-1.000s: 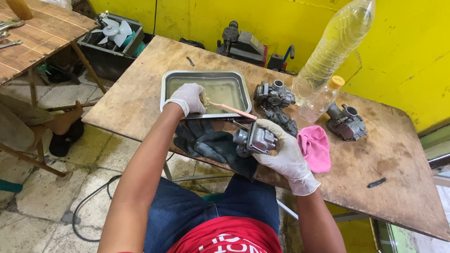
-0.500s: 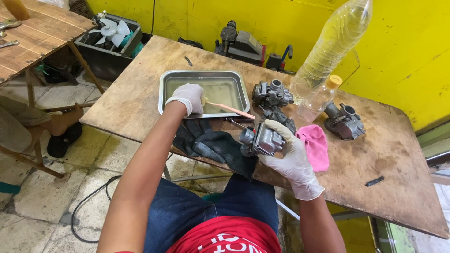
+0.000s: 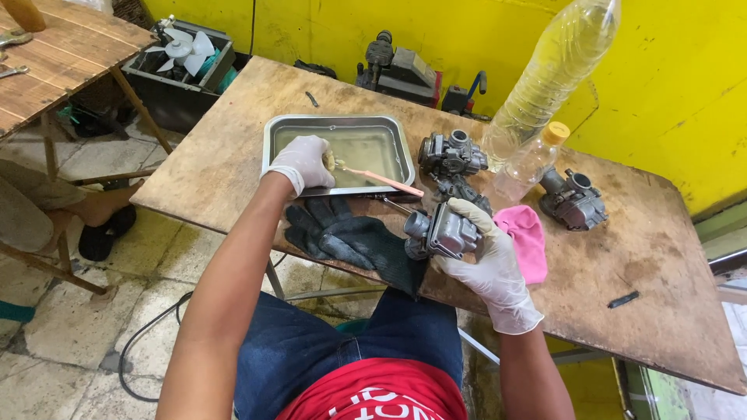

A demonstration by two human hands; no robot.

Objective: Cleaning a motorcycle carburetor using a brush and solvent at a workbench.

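Head view: grey carburetor (image 3: 445,232) sits gripped in the gloved right hand (image 3: 486,260) over the surface's (image 3: 661,295) near edge; left hand (image 3: 302,162), fingers closed, holds a pink toothbrush (image 3: 381,180) over the metal tray (image 3: 342,124), black gloves (image 3: 350,237) between.

carburetor (image 3: 445,232): grey metal, held above worktop edge | toothbrush (image 3: 379,178): pink handle, bristle end over steel tray

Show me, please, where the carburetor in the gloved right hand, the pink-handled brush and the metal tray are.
carburetor (image 3: 445,233), head view, on its grey metal body.
pink-handled brush (image 3: 383,180), head view, on the middle of the handle.
metal tray (image 3: 339,122), head view, on the far rim.
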